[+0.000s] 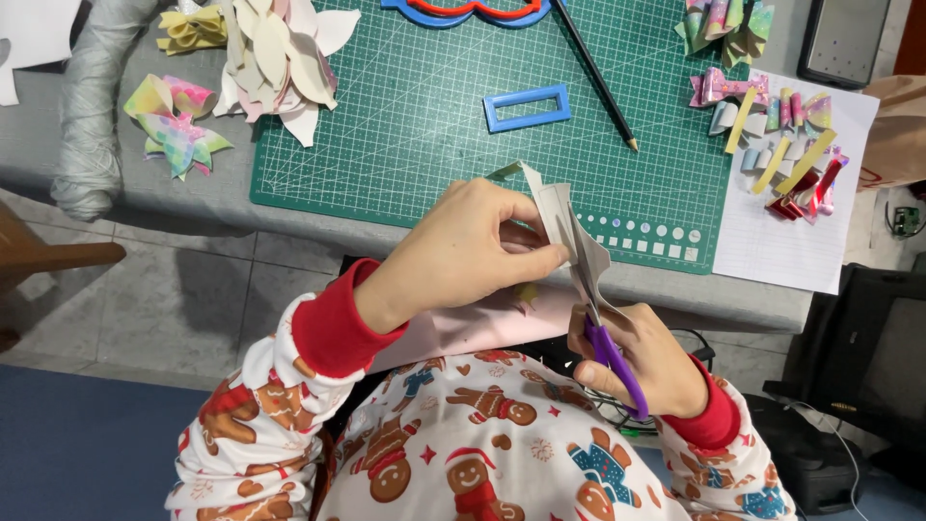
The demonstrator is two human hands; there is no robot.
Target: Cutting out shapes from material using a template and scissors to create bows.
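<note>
Left hand (463, 246) is pinching a folded piece of pale grey-white paper (569, 232), fingers clenched on it, holding it up just past the near edge of the green cutting mat (424, 116), over the worktop (193, 198) rim. Right hand (641, 357) is gripping purple-handled scissors (612, 357), fingers wrapped through the loops, blades pointing up into the lower edge of the paper; cannot tell how far the blades are parted, the paper is covering them. Both hands are sitting nearer the body than the mat, right hand lower and to the right of the left. A pink sheet (473, 323) is lying under the left wrist, off the mat's near edge. On the mat: a blue rectangular frame template (527, 107) around the middle, a black pencil (595, 72) lying diagonally right of it, a stack of pale cut paper shapes (280, 58) overlapping the mat's far left corner, a red-and-blue template (468, 10) at its far edge. Left of the mat a pastel rainbow paper bow (176, 123) is lying on the grey worktop, a yellow bow (190, 29) farther back. Right of the mat a white lined sheet (801, 232) is carrying coloured paper strips and loops (786, 145). Sleeves are white with gingerbread print, red cuffs.
</note>
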